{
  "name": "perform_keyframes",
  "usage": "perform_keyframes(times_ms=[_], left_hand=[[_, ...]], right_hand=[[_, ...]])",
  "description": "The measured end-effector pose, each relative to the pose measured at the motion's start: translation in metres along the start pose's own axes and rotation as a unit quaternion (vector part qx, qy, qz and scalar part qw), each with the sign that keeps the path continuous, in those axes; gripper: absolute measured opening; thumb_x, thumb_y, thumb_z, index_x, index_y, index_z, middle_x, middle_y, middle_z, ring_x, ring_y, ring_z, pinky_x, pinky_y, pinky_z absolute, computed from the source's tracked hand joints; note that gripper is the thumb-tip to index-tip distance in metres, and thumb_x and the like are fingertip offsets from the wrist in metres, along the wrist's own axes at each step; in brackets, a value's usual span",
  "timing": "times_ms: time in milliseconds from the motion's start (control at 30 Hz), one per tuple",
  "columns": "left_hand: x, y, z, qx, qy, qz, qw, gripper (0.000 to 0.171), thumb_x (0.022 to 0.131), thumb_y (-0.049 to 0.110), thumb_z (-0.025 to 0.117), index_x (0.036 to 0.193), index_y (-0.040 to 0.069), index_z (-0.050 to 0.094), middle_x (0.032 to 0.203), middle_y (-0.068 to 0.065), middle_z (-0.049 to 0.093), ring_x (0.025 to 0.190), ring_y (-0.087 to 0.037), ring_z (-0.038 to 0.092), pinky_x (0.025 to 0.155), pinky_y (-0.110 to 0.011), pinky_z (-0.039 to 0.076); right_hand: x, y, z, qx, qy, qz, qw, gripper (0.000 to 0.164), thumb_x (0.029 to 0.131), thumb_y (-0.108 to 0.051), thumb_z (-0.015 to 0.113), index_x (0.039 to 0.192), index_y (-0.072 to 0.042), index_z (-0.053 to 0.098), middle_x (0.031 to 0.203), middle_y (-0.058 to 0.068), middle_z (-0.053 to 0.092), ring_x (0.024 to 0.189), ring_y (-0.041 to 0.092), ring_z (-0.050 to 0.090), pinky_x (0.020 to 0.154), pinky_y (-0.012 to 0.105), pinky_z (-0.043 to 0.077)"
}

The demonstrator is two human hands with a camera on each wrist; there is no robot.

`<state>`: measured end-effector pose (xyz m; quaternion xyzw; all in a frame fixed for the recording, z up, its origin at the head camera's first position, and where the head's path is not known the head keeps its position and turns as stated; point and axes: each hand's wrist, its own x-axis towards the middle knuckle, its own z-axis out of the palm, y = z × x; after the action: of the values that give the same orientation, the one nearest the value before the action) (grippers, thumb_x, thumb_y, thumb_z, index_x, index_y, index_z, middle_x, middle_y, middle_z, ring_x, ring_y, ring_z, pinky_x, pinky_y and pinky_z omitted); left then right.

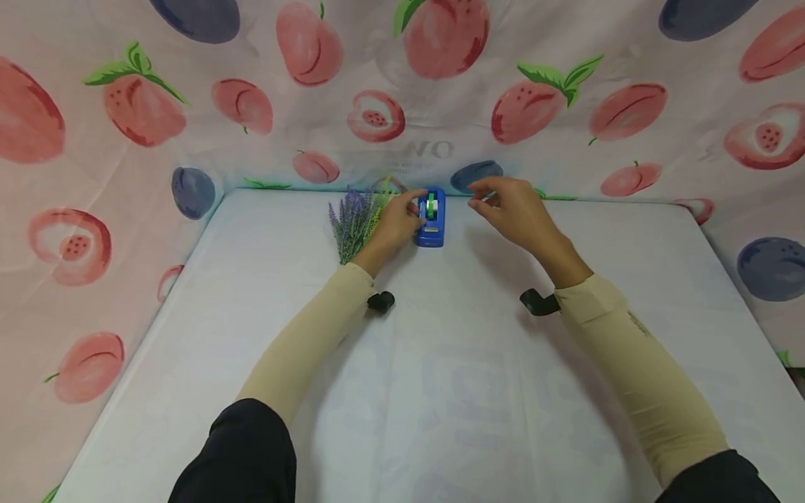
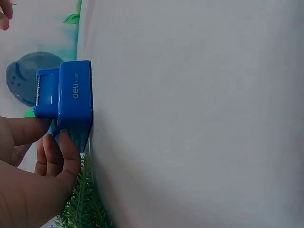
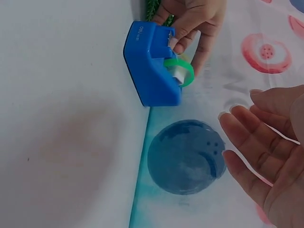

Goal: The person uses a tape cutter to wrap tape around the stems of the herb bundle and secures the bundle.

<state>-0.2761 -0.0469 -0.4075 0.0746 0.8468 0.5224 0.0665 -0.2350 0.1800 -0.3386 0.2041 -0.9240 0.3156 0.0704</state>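
A blue tape dispenser (image 1: 430, 237) stands at the far edge of the white table, holding a roll of tape on a green core (image 3: 188, 73). My left hand (image 1: 396, 225) grips the dispenser from its left side. In the left wrist view, the thumb lies by the toothed cutter end and curled fingers (image 2: 70, 154) press against the side. To the right, my right hand (image 1: 520, 213) hovers above the table, apart from the dispenser. Its fingers (image 3: 247, 128) are loosely bent, and nothing shows between them in the right wrist view.
A bunch of artificial lavender (image 1: 353, 220) with purple and green sprigs lies just left of the dispenser, partly behind my left hand. The white table (image 1: 453, 391) meets a fruit-printed cloth (image 1: 440, 105) at the back and sides.
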Motion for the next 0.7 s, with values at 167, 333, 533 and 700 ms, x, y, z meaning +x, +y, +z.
perform_keyframes(times_ms=[167, 333, 533, 700], left_hand=[[0.005, 0.001, 0.001, -0.017, -0.008, -0.012, 0.9997, 0.058, 0.096, -0.003, 0.065, 0.149, 0.017, 0.053, 0.103, -0.013, 0.051, 0.080, -0.018, 0.046, 0.068, -0.030, 0.042], [0.008, 0.000, 0.002, -0.026, -0.010, -0.027, 0.9992, 0.058, 0.095, -0.002, 0.068, 0.148, 0.018, 0.055, 0.098, -0.009, 0.049, 0.080, -0.019, 0.046, 0.067, -0.031, 0.042], [0.011, 0.000, 0.003, -0.049, -0.015, -0.041, 0.9978, 0.058, 0.095, -0.002, 0.067, 0.148, 0.017, 0.054, 0.093, -0.005, 0.046, 0.079, -0.018, 0.046, 0.067, -0.030, 0.042], [0.011, -0.001, 0.002, -0.059, -0.014, -0.037, 0.9975, 0.057, 0.095, -0.003, 0.067, 0.148, 0.017, 0.055, 0.090, -0.005, 0.045, 0.076, -0.017, 0.044, 0.065, -0.029, 0.041]], right_hand=[[0.011, 0.004, 0.008, 0.015, -0.015, 0.002, 1.000, 0.032, 0.098, -0.016, 0.069, 0.127, -0.001, 0.068, 0.117, 0.017, 0.071, 0.095, 0.031, 0.072, 0.086, 0.048, 0.058], [0.025, 0.009, 0.022, 0.030, -0.044, 0.012, 0.998, 0.031, 0.099, -0.013, 0.068, 0.128, -0.002, 0.068, 0.116, 0.016, 0.072, 0.096, 0.030, 0.072, 0.086, 0.047, 0.058], [0.044, 0.010, 0.035, 0.040, -0.074, 0.020, 0.996, 0.030, 0.099, -0.015, 0.067, 0.127, -0.004, 0.070, 0.117, 0.014, 0.071, 0.096, 0.028, 0.070, 0.083, 0.044, 0.058], [0.059, 0.004, 0.044, 0.043, -0.091, 0.026, 0.995, 0.029, 0.098, -0.016, 0.070, 0.124, -0.006, 0.073, 0.115, 0.013, 0.071, 0.095, 0.028, 0.067, 0.083, 0.042, 0.055]])
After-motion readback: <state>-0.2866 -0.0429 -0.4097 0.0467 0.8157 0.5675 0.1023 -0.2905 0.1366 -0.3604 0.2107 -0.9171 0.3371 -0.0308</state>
